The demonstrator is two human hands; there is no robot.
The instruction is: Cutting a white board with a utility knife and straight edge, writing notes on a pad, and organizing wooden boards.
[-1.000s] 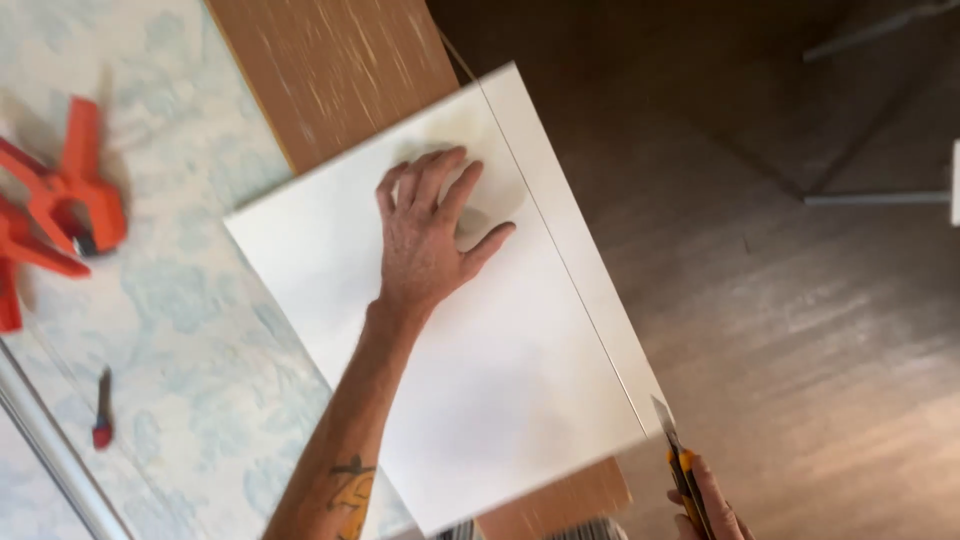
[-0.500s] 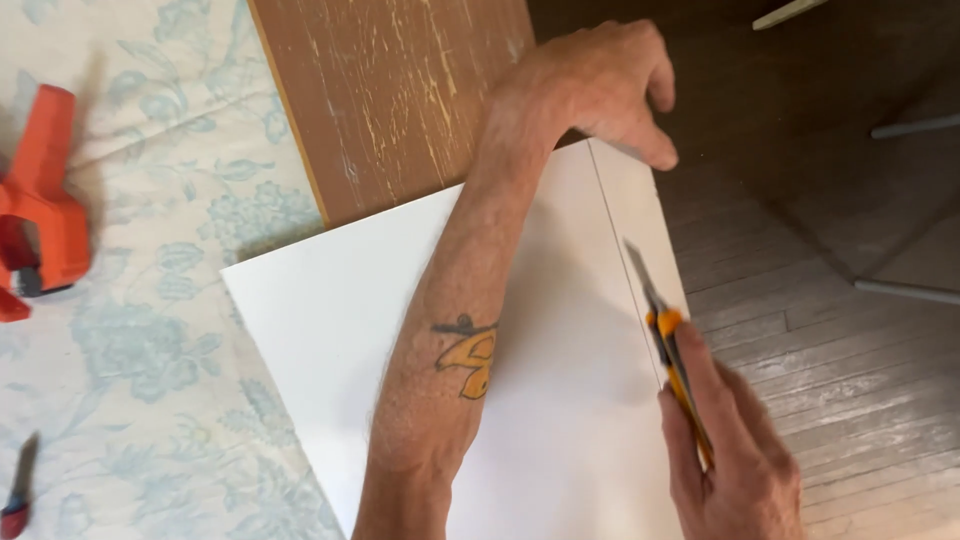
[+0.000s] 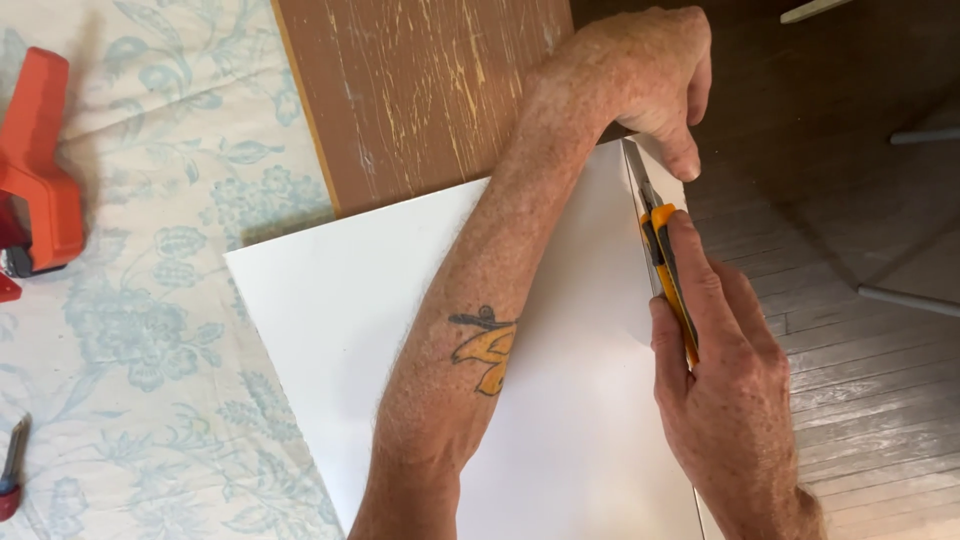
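The right hand (image 3: pixel 725 400) is clenched around an orange utility knife (image 3: pixel 668 270), the forefinger stretched along its top. The blade points away from the person and its tip meets a white board (image 3: pixel 330 320) close to the board's right edge, just beside the far corner.

The left hand (image 3: pixel 640 75) reaches across, its forearm lying over the middle of the board. Its fingers curl down over the board's far right corner and the thumb presses at the edge there, so the hand is gripping that corner, just beyond the knife tip. A narrow strip of the board shows to the right of the blade.

The board lies tilted, partly on a worn brown wooden plank (image 3: pixel 420 90) and partly on a pale cloth with a blue flower print (image 3: pixel 150 330). Its right side hangs out over a dark wooden floor (image 3: pixel 860 350).

On the cloth at the left edge sits an orange clamp (image 3: pixel 35 170), well apart from the board. A small tool with a red handle (image 3: pixel 10 475) lies near the lower left corner; what kind of tool it is cannot be told.
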